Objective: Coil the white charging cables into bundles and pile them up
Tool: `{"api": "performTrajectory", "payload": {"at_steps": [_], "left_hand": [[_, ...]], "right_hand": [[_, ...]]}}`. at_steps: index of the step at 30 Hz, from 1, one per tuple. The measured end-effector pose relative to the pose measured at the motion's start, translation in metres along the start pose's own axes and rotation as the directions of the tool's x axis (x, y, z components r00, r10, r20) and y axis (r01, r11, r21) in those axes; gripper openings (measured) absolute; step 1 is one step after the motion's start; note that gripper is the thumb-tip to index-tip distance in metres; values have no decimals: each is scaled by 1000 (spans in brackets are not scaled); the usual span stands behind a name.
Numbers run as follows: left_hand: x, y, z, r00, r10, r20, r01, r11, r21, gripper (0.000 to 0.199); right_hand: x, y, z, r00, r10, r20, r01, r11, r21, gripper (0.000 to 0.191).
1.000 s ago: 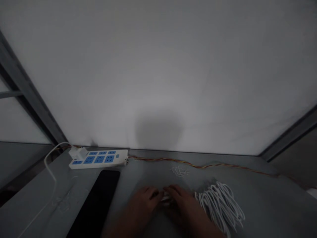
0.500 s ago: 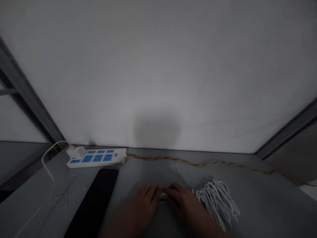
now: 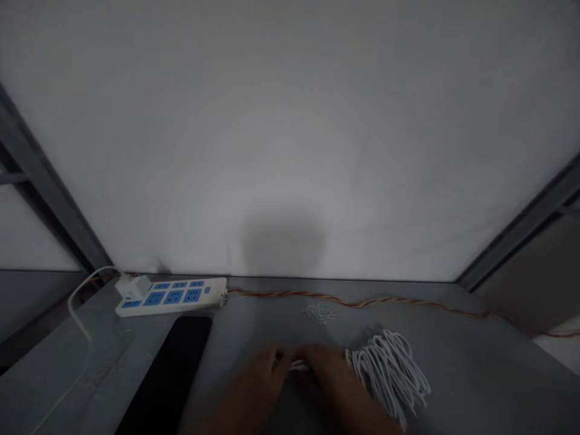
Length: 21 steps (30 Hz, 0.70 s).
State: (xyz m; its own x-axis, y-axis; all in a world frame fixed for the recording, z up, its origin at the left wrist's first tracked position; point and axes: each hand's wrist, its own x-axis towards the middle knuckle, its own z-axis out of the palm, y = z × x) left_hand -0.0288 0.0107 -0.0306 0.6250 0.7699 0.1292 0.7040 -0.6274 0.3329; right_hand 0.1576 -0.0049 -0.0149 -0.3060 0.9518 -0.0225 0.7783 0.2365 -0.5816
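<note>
A short stretch of white cord (image 3: pixel 299 365) shows between my two hands at the bottom middle, low over the grey table. My left hand (image 3: pixel 260 383) is closed around its left end, fingers curled. Closed on the right side of the same cord is my right hand (image 3: pixel 328 374). The backs of the hands hide most of what they grip. A looped bundle of white cord (image 3: pixel 389 371) lies just right of my right hand. Beyond the hands are a few thin white strands (image 3: pixel 321 313).
A white power strip with blue sockets (image 3: pixel 174 296) and a white plug (image 3: pixel 133 286) lies back left. A black flat object (image 3: pixel 167 374) rests left of my hands. Twisted red-yellow wire (image 3: pixel 344 301) runs along the white wall (image 3: pixel 290 133). Metal posts stand at both sides.
The whole view has shifted slightly. My fingers have curled in more, and more white cord shows between my hands.
</note>
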Motion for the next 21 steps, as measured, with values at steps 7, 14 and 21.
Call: {"api": "performTrajectory", "payload": {"at_steps": [7, 14, 21], "left_hand": [[-3, 8, -19, 986, -63, 154, 88, 983, -163, 64], [-4, 17, -15, 999, -42, -13, 37, 954, -297, 39], [-1, 12, -13, 978, -207, -18, 152, 771, -618, 33]], "right_hand": [[-6, -15, -13, 998, 59, -19, -38, 825, 564, 16], [-3, -16, -21, 973, 212, 95, -210, 634, 744, 22], [-2, -14, -15, 968, 227, 108, -228, 618, 752, 22]]}}
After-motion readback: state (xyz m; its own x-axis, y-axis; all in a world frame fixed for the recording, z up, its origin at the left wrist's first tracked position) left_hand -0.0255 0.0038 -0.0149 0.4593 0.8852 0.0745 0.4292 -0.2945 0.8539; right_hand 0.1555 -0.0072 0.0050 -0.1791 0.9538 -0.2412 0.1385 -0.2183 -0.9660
